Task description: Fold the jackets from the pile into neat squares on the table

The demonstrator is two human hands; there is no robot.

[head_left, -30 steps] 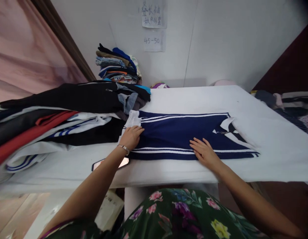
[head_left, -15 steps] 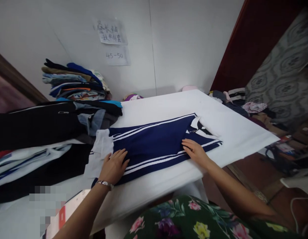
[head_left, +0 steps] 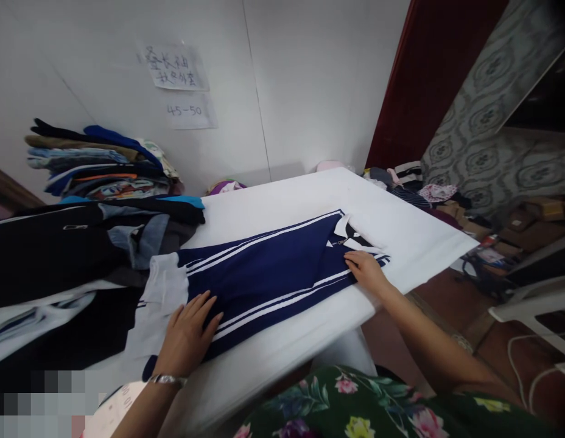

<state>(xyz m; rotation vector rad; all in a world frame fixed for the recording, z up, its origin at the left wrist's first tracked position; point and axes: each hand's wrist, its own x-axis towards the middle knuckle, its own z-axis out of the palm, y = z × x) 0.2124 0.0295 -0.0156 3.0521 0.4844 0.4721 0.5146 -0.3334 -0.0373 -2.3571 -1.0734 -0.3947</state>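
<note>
A navy garment [head_left: 264, 261] with white double stripes, a white collar [head_left: 355, 243] and a sheer white ruffled hem [head_left: 164, 283] lies stretched out on the white table [head_left: 282, 204]. Its long sides are folded in, and the collar end points right. My left hand [head_left: 189, 331] rests open on the hem end, fingers spread over the ruffle and navy cloth. Just below the collar, the fingertips of my right hand [head_left: 367, 272] touch the striped edge. Those fingers are slightly bent, and no cloth shows gripped in them.
Folded clothes [head_left: 104, 161] form a tall stack at the back left. A pile of dark clothes [head_left: 40, 249] lies before it. More clothes [head_left: 410, 185] lie beyond the table's far right edge. A white plastic chair [head_left: 533, 304] stands at the right.
The view has turned right, so the table and clothes appear further left. My right hand has slid along the garment toward the collar. My left hand stays by the hem.
</note>
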